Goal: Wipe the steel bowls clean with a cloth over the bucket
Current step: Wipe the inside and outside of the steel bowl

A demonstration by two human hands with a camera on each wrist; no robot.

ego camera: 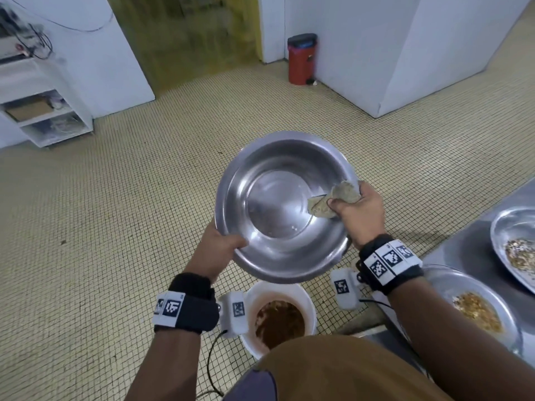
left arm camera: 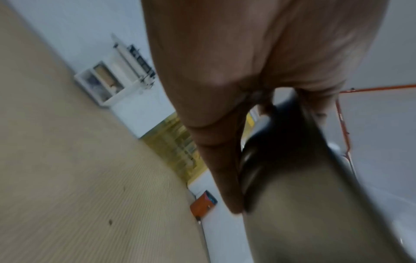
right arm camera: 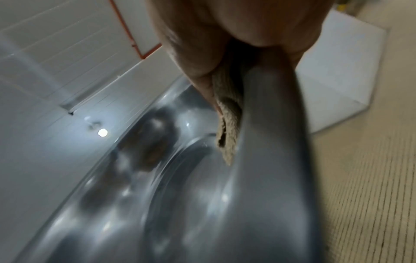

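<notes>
**Cloth at the rim, bowl held over the bucket**

Gripped at its near-left rim by the left hand (ego camera: pixel 215 250), thumb lying over the lip and fingers underneath, the large round steel bowl (ego camera: pixel 278 204) is held in the air, tilted with its open side toward the person. At the opposite, right-hand rim the right hand (ego camera: pixel 362 212) is closed around a crumpled beige cloth (ego camera: pixel 333 201), pressing it against the bowl's inner wall just below the lip; the right wrist view shows the cloth (right arm camera: pixel 227 124) pinched between thumb and steel. The bowl's inside looks shiny and mostly bare. Below its near edge stands a white plastic bucket (ego camera: pixel 307 299) holding brown slop. To the right, a steel counter (ego camera: pixel 469 241) carries two shallow steel dishes (ego camera: pixel 503 311) with food scraps. Both wrists wear black bands bearing square black-and-white coded markers; no readable words or brands appear. A red bin with a black lid (ego camera: pixel 301 59) stands by the far wall.
</notes>
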